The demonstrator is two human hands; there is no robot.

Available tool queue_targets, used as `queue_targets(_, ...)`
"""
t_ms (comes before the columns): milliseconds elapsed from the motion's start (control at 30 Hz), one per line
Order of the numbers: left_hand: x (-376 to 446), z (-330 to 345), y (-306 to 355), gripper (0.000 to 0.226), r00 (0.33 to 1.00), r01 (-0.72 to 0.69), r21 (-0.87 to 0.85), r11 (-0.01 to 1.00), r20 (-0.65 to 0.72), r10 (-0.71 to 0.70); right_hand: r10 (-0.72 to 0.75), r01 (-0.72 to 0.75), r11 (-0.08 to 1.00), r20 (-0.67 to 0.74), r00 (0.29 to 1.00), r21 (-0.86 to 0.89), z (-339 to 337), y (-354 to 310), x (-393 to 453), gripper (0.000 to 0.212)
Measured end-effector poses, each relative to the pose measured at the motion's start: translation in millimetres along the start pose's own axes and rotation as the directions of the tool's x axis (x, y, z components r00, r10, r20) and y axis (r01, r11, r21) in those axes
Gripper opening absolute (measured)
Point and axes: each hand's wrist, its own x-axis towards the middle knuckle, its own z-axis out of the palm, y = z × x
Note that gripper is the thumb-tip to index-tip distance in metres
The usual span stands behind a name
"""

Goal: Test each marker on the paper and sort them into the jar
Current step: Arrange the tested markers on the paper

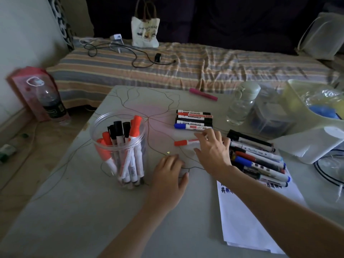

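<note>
Marker [186,142]: frame centre, lying crosswise, red cap pointing left.
Right hand [212,148]: fingers pinching its barrel.
Left hand [170,171]: flat, relaxed on desk [74,211].

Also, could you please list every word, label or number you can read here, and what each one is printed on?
"WHITEBOARD MARKER": barrels of the row of markers behind the right hand.
Tote bag print: blurred, unreadable.
Dark bottle label: too small.
Paper: blue test scribbles, not words.
Marker pile labels: too blurred.

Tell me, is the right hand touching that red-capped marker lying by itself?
Touching. The head view shows the right hand with fingertips on the red-capped marker, covering its near end.
</note>
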Motion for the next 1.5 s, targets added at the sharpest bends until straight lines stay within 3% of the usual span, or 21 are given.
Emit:
queue_targets(200,0,0,-1,0.033,1.000,0.016,-0.020,1.000,0.009,-0.016,-0.018,0.017,1.000,0.062,0.998,0.008,-12,-2,-8,0.028)
queue_targets(367,0,1,-6,0.031,1.000,0.011,-0.041,0.999,0.015,-0.010,-0.022,0.066,0.876,-0.098,0.995,0.479,-79,7,-48,0.018)
queue_targets(433,-1,-2,-3,0.037,0.998,0.047,-0.044,0.998,0.031,-0.045,0.067,-0.032,0.845,-0.046,0.997,0.534,-92,24,-84,0.017)
queue_targets(533,-2,-12,14,0.049,0.995,0.072,-0.102,0.992,0.072,-0.065,0.211,-0.299,0.795,0.220,0.952,0.528,-97,56,-132,0.014)
queue_targets(667,-9,-30,62,0.046,0.958,0.017,-0.315,0.949,0.276,0.075,0.349,-0.495,0.598,0.351,0.869,0.630,-102,79,-169,0.019)
queue_targets(767,-7,-35,95,0.050,0.900,-0.017,-0.358,0.934,0.401,0.170,0.322,-0.487,0.556,0.366,0.873,0.673,-104,77,-176,0.018)
queue_targets(867,-1,-34,112,0.048,0.878,-0.014,-0.378,0.926,0.438,0.192,0.317,-0.473,0.523,0.353,0.880,0.709,-109,77,-174,0.016)
queue_targets(1033,-4,-26,120,0.024,0.936,-0.040,-0.425,0.904,0.302,0.183,0.317,-0.453,0.418,0.341,0.885,0.788,-119,81,-178,0.011)
queue_targets(1100,-4,-23,122,0.020,0.940,-0.025,-0.462,0.886,0.290,0.178,0.337,-0.463,0.275,0.367,0.867,0.842,-119,86,-180,0.011)
queue_targets(1200,-5,-18,128,0.018,0.939,0.006,-0.518,0.856,0.298,0.173,0.358,-0.463,-0.120,0.474,0.805,0.878,-112,83,-184,0.027)
queue_targets(1233,-6,-17,131,0.017,0.934,0.011,-0.536,0.844,0.308,0.184,0.342,-0.446,-0.178,0.480,0.808,0.877,-110,80,-185,0.031)
queue_targets(1400,-11,-17,134,0.020,0.892,-0.001,-0.511,0.859,0.389,0.232,0.270,-0.392,-0.171,0.425,0.864,0.904,-98,69,-185,0.027)
queue_targets(1500,-9,-23,129,0.022,0.841,0.069,-0.525,0.848,0.488,0.234,0.234,-0.359,-0.139,0.383,0.894,0.923,-96,76,-188,0.026)
